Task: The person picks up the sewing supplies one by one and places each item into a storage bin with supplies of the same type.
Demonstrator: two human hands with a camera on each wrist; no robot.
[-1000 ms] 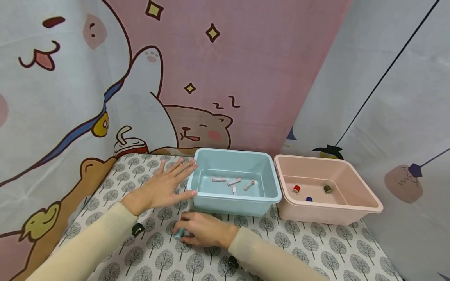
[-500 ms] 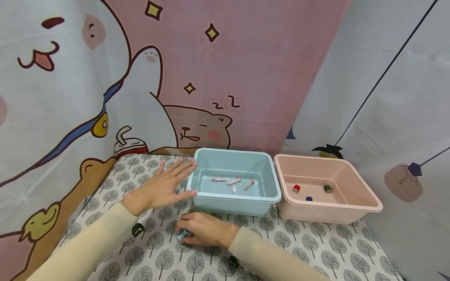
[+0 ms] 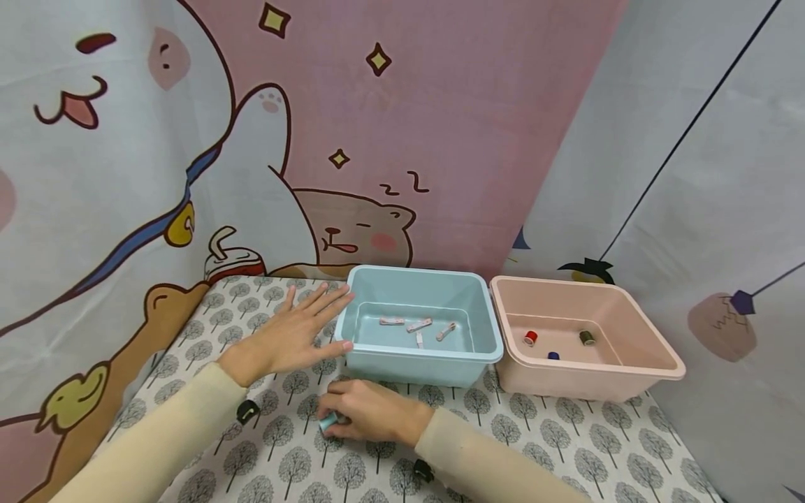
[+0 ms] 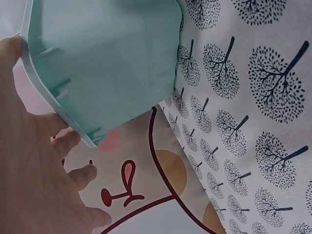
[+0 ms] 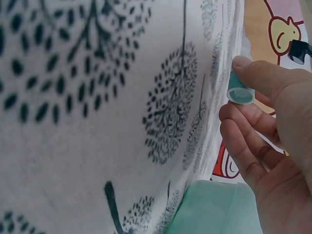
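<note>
My right hand [image 3: 371, 412] pinches a small light teal thread spool [image 3: 328, 421] between thumb and fingers, low over the cloth in front of the blue bin. In the right wrist view the spool [image 5: 240, 92] shows its hollow pale end, with the thumb lying along its side. Whether it touches the cloth is hard to tell. My left hand [image 3: 292, 332], fingers spread and straight, rests at the left rim of the light blue bin [image 3: 415, 355]. From the left wrist, the thumb and some fingertips [image 4: 68, 139] touch that bin's rim.
Several small pale pink slim pieces [image 3: 419, 325] lie inside the blue bin. Beside it on the right stands a pink bin [image 3: 585, 374], holding a red spool [image 3: 531, 339], a dark green spool [image 3: 587, 338] and a blue spool [image 3: 553, 356]. Tree-patterned cloth [image 3: 295, 461] covers the table.
My right hand has shifted slightly to the right with the teal spool, which has turned a little in the fingers. The left hand and both bins stay where they were.
</note>
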